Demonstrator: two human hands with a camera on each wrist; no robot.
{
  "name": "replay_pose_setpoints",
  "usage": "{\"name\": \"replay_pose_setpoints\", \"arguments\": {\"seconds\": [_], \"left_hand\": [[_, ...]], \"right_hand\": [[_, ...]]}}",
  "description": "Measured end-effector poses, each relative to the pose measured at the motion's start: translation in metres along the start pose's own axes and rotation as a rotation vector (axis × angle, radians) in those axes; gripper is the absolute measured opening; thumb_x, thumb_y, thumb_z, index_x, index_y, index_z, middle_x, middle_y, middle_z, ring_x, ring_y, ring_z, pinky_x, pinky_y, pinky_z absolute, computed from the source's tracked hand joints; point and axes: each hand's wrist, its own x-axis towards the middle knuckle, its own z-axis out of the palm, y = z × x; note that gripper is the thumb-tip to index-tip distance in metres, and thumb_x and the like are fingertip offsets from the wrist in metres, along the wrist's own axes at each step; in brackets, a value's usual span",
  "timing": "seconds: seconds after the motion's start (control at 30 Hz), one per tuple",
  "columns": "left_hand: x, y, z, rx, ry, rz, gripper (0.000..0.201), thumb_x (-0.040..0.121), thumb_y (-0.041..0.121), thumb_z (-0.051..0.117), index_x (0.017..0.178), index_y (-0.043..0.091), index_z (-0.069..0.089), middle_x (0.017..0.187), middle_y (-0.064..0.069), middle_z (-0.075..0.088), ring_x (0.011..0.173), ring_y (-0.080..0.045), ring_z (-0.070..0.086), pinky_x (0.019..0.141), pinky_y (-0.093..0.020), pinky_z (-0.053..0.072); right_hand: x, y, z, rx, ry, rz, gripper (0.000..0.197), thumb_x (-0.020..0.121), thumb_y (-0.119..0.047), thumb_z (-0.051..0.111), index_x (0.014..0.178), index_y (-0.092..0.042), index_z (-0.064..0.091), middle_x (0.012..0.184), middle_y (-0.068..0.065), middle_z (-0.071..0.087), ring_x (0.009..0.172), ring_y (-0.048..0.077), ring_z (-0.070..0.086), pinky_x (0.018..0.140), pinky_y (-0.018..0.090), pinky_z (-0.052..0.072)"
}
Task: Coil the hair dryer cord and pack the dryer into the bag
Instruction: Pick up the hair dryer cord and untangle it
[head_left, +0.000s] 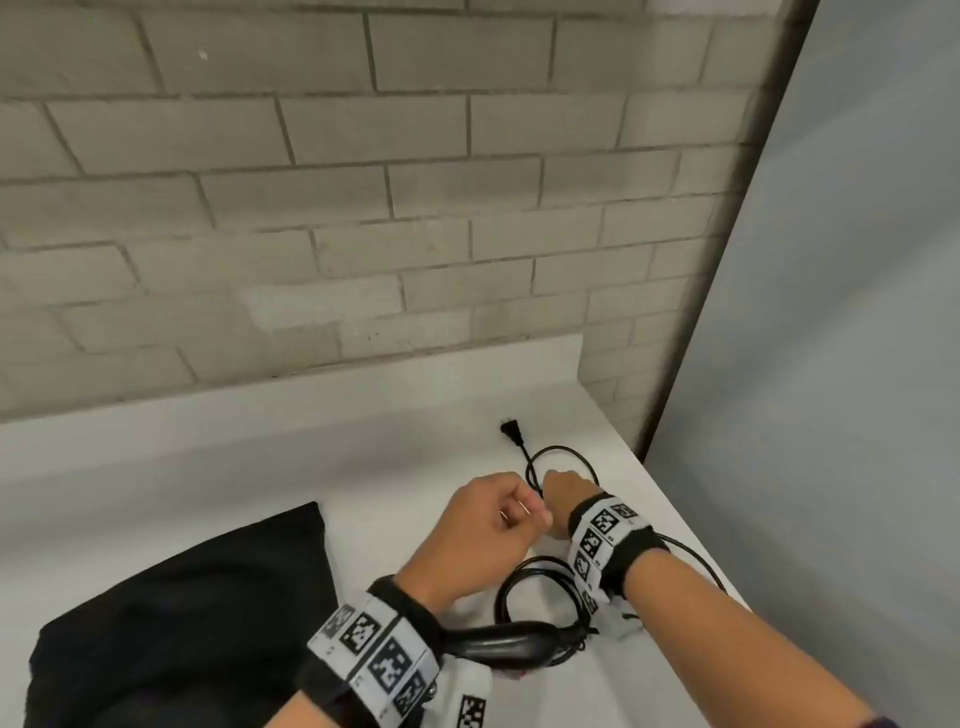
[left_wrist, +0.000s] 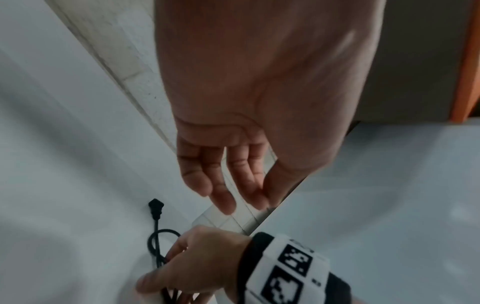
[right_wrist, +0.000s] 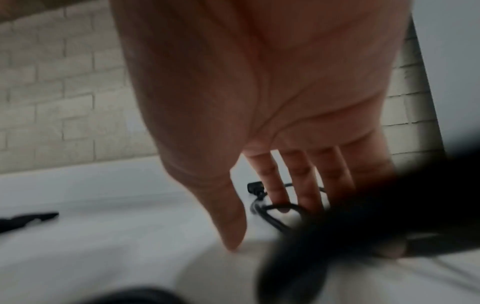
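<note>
Soft even light; wrist views blurred, perhaps by motion.

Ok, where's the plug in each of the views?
Head: plug on the counter, right of centre.
Left wrist: plug lower left, beside the fingers.
Right wrist: plug at centre, just left of the fingers.
Shared landmark: the cord loop beside it.

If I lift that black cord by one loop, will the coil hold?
Probably not: the thin black power cord lies in loose, uneven loops on the white countertop, so it looks floppy. Its black two-prong plug end lies free and would likely dangle. The attached black hair dryer should anchor it.
</note>
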Motion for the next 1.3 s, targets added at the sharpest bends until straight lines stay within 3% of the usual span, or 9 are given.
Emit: {"name": "replay_pose_setpoints", "arguments": {"seconds": [0.2,0.37,0.43,0.5,0.73,0.87,1.07,1.17,1.3], "left_hand": [[0.011,-0.014,0.004,0.018,0.083,-0.122,0.008,0.088,0.028,0.071,0.083,0.022,0.067,0.067,0.013,0.060,0.058,0.002,0.053,0.058,-0.011,0.041],[0.010,-0.022,-0.002,-0.113,0.169,-0.237,0.015,0.090,0.036,0.068,0.092,0.022,0.068,0.091,0.001,0.071,0.084,-0.014,0.069,0.072,-0.021,0.053],[0.010,-0.020,-0.001,-0.186,0.196,-0.263,0.020,0.092,0.040,0.066,0.095,0.021,0.067,0.094,0.000,0.072,0.085,-0.015,0.070,0.076,-0.026,0.055],[0.009,-0.017,0.002,-0.238,0.236,-0.266,0.024,0.092,0.043,0.065,0.094,0.019,0.067,0.089,-0.001,0.073,0.080,-0.013,0.072,0.079,-0.031,0.058],[-0.007,-0.003,-0.004,-0.363,0.223,-0.205,0.029,0.097,0.026,0.063,0.088,-0.002,0.069,0.072,-0.014,0.074,0.065,-0.018,0.072,0.066,-0.026,0.059],[-0.017,-0.001,-0.019,-0.374,0.254,-0.208,0.027,0.101,0.019,0.056,0.087,0.002,0.071,0.074,-0.013,0.074,0.066,-0.020,0.074,0.067,-0.029,0.060],[-0.025,-0.008,-0.049,-0.416,0.395,-0.210,0.029,0.103,0.011,0.049,0.087,0.001,0.071,0.068,-0.007,0.069,0.063,-0.016,0.066,0.067,-0.036,0.061],[-0.027,-0.012,-0.057,-0.498,0.448,-0.217,0.028,0.103,0.007,0.044,0.090,-0.002,0.067,0.065,-0.008,0.066,0.063,-0.020,0.067,0.065,-0.035,0.061],[-0.029,-0.016,-0.062,-0.718,0.526,-0.248,0.025,0.105,0.006,0.039,0.094,-0.001,0.060,0.064,-0.007,0.054,0.055,-0.022,0.063,0.064,-0.039,0.060]], "right_hand": [[0.003,0.001,0.003,0.010,0.088,-0.026,0.024,0.092,-0.015,0.049,0.114,-0.009,0.053,0.121,0.011,0.058,0.110,0.029,0.059,0.086,0.034,0.047],[-0.019,0.010,-0.012,0.373,0.203,-0.151,0.012,0.089,-0.024,0.061,0.091,-0.013,0.065,0.089,0.001,0.066,0.084,0.019,0.062,0.075,0.028,0.051],[-0.041,0.007,-0.021,0.505,0.264,-0.238,0.010,0.086,-0.027,0.068,0.088,-0.018,0.068,0.080,-0.008,0.065,0.076,0.008,0.060,0.065,0.014,0.044],[-0.063,0.000,-0.026,0.575,0.297,-0.322,0.007,0.085,-0.029,0.071,0.083,-0.022,0.070,0.076,-0.010,0.066,0.067,0.001,0.058,0.060,0.011,0.042],[-0.106,-0.007,-0.036,0.692,0.355,-0.341,0.010,0.078,-0.030,0.077,0.073,-0.027,0.069,0.067,-0.007,0.066,0.058,0.002,0.057,0.058,0.016,0.047],[-0.124,0.001,-0.047,0.837,0.322,-0.340,0.014,0.083,-0.027,0.074,0.070,-0.027,0.068,0.069,-0.002,0.065,0.054,0.007,0.066,0.052,0.017,0.047],[-0.154,0.021,-0.073,0.959,0.266,-0.444,0.010,0.086,-0.019,0.070,0.077,-0.022,0.069,0.064,0.003,0.063,0.060,0.013,0.063,0.059,0.028,0.051],[-0.170,0.030,-0.087,1.038,0.207,-0.555,0.006,0.080,-0.026,0.071,0.081,-0.020,0.072,0.069,0.013,0.065,0.066,0.018,0.061,0.064,0.030,0.050],[-0.178,0.043,-0.086,1.303,0.240,-0.663,0.035,0.068,-0.047,0.082,0.083,-0.017,0.074,0.067,0.012,0.067,0.068,0.021,0.062,0.070,0.026,0.054]]}}
